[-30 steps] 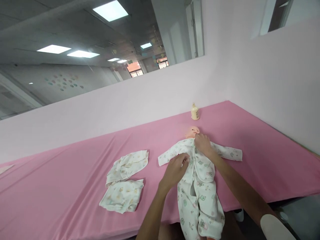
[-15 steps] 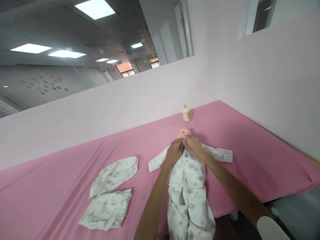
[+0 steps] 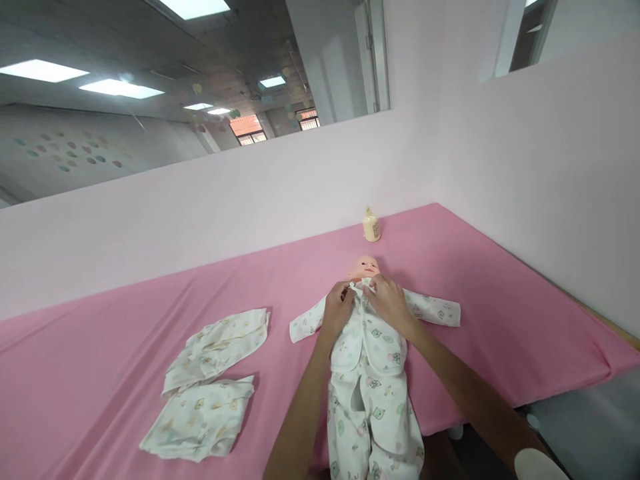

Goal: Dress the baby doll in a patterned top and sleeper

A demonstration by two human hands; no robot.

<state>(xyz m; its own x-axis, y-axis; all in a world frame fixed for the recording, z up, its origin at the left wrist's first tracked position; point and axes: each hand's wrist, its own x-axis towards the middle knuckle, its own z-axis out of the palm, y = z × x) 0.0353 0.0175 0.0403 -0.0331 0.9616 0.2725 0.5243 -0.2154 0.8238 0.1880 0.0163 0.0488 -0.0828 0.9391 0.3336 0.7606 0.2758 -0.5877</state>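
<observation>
A baby doll [image 3: 367,265] lies on its back on a pink-covered table, its head toward the wall. It wears a white printed baby jacket [image 3: 385,343] with the sleeves spread out, and matching trousers [image 3: 383,413]. At the neckline, my left hand [image 3: 340,305] pinches the jacket's collar edge on the left side. My right hand [image 3: 387,299] has its fingers closed on the collar edge just to the right. Between the two hands a small white tie or knot shows under the doll's chin. My fingertips are partly hidden.
Two folded white printed baby garments, an upper one [image 3: 220,347] and a lower one [image 3: 200,420], lie left of the doll. A cream pump bottle [image 3: 371,227] stands beyond its head near the wall [image 3: 300,180]. The pink sheet [image 3: 500,320] ends at the front right edge.
My hands have moved apart at the collar, the left one outward and to the left. More of the doll's face and neckline now shows. The view has shifted slightly.
</observation>
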